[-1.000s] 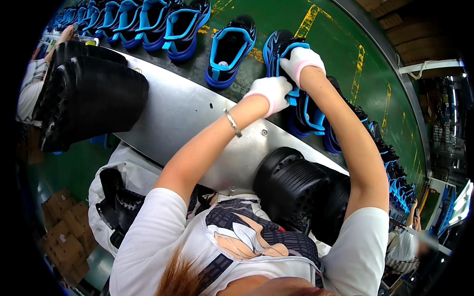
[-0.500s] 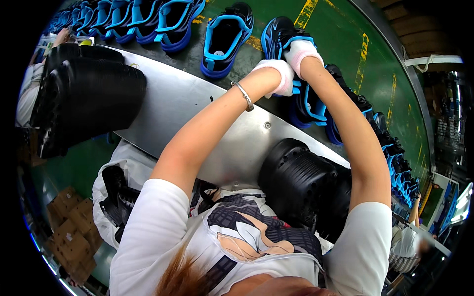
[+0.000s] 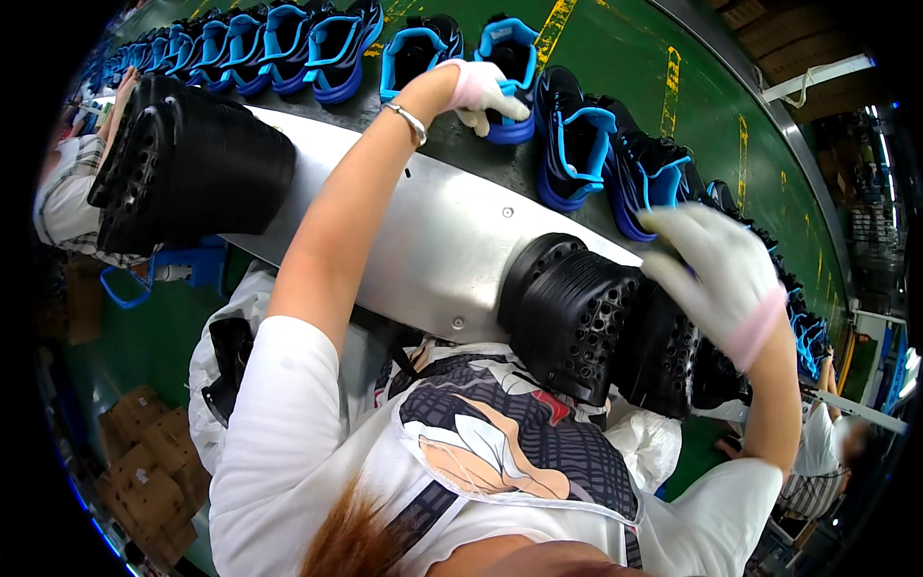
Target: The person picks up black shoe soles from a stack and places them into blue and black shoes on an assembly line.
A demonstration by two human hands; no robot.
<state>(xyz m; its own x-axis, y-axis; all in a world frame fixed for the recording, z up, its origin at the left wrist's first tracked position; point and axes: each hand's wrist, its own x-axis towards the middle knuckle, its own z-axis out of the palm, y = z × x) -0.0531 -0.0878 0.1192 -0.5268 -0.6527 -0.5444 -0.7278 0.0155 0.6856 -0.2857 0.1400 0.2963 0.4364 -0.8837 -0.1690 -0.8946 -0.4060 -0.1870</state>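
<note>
My left hand [image 3: 481,94], in a white-and-pink glove, is at the heel of a black and blue shoe [image 3: 508,58] on the green bench. Its fingers are stretched out and seem to touch the heel; the thumb side is partly hidden. My right hand [image 3: 716,264], gloved likewise and slightly blurred, has its fingers apart with nothing in them. It hovers above a stack of nested black plastic pieces with holes [image 3: 601,327], close to another black and blue shoe [image 3: 659,173]. Between my hands stands one more such shoe [image 3: 577,149].
Rows of similar shoes [image 3: 279,48] run along the green bench [image 3: 620,62] to both sides. A metal plate [image 3: 423,226] lies along its near side, with another black stack [image 3: 207,159] at its left. Cardboard boxes [image 3: 144,471] lie lower left. Other people [image 3: 822,452] sit nearby.
My hands were together at one shoe; now they are apart. The left has moved left to a shoe's heel, the right has come down and right over the black stack.
</note>
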